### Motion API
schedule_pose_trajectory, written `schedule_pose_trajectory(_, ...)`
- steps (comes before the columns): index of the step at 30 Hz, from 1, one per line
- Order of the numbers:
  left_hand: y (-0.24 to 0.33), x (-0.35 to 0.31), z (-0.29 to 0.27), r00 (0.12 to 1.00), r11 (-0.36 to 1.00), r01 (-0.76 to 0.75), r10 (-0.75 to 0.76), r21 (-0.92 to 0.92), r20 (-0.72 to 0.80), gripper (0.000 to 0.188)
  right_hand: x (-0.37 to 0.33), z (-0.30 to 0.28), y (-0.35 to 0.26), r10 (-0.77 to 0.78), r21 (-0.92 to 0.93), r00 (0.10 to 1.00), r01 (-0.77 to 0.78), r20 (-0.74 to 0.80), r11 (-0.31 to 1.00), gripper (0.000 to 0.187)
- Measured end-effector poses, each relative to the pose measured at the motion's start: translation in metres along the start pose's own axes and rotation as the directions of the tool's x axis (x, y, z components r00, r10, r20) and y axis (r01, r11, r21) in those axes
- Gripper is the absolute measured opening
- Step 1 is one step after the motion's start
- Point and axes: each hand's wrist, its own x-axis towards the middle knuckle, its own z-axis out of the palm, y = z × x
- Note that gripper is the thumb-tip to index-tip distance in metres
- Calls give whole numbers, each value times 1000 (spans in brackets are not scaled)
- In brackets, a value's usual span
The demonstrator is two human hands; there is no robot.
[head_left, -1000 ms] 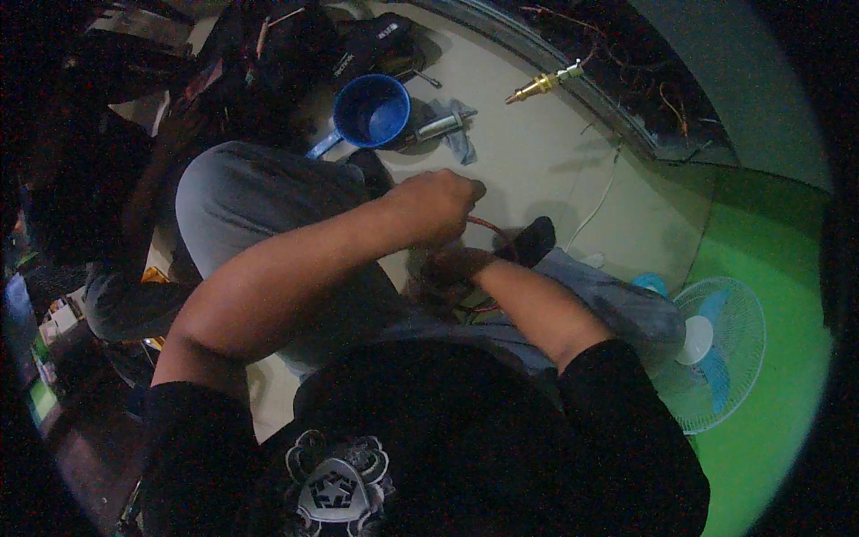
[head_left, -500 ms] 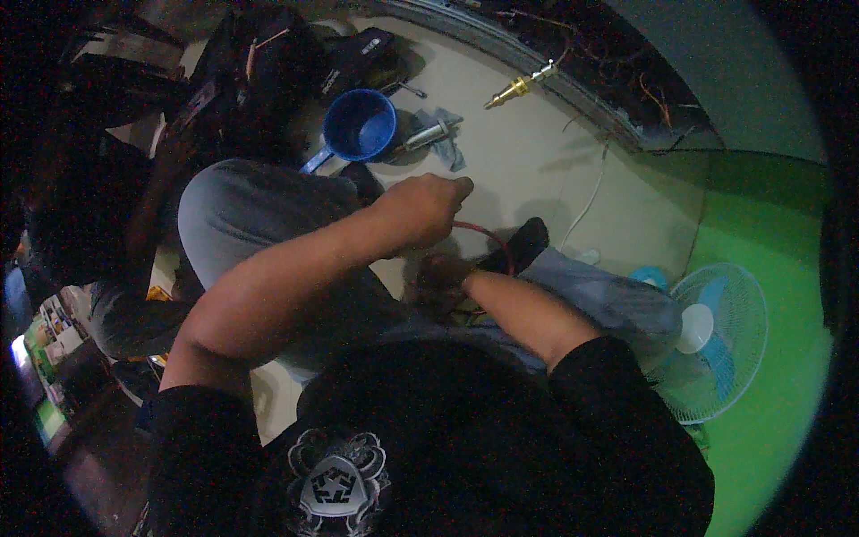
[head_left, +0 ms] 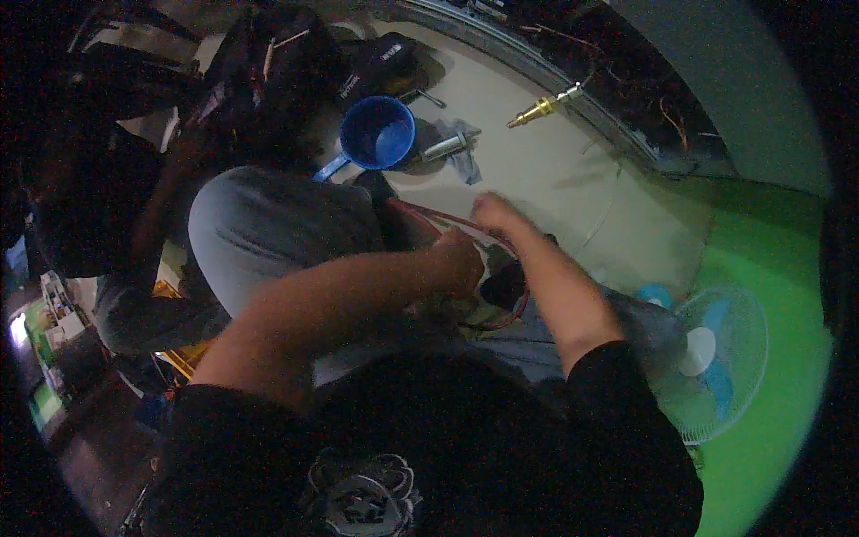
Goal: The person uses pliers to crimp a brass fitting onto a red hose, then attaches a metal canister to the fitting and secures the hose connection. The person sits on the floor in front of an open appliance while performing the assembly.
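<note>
A thin red cable (head_left: pixel 522 309) hangs in a loose loop between my knees and runs up past both hands. My left hand (head_left: pixel 458 259) is closed at the near side of the loop, with the cable running into its fingers. Farther forward and to the right, my right hand (head_left: pixel 494 215) is curled closed, blurred by motion. The cable crosses close to that wrist, but whatever the right fingers hold is hidden. A blue plastic dipper (head_left: pixel 378 134) stands on the floor beyond my left knee. Next to it, a silver metal cylinder (head_left: pixel 445 147) lies on a grey cloth (head_left: pixel 466 166).
A brass torch nozzle (head_left: pixel 535 111) juts over the floor from a dark open cabinet (head_left: pixel 617 80). A white fan with blue blades (head_left: pixel 702 352) stands by the green wall (head_left: pixel 761 259) at right. Dark bags (head_left: pixel 380 67) and another person's dark clothing (head_left: pixel 80 206) fill the left.
My right hand has swung forward and up, away from my lap. My left hand has come back toward me and slightly right. More of the red loop shows, and the view has shifted slightly.
</note>
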Motion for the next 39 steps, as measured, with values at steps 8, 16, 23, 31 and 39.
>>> schedule_pose_trajectory(8,-11,70,27,997,1000,-23,22,-19,-74,36,29,-57,-83,-530,-500,723,291,-443,815,41)
schedule_pose_trajectory(16,-49,66,43,977,882,94,-172,-462,-129,42,33,-47,-87,-587,-611,743,311,-320,727,40)
schedule_pose_trajectory(23,-123,52,98,840,9,317,-468,-948,276,46,-81,-82,-45,-430,-435,884,318,-186,842,55)
schedule_pose_trajectory(31,-129,33,123,772,-590,-88,-550,-803,319,38,-120,-72,-23,-388,-460,917,309,-88,833,54)
schedule_pose_trajectory(39,-96,-11,124,707,-350,-111,-686,-930,174,30,-154,-66,-15,-599,-294,793,602,112,743,62)
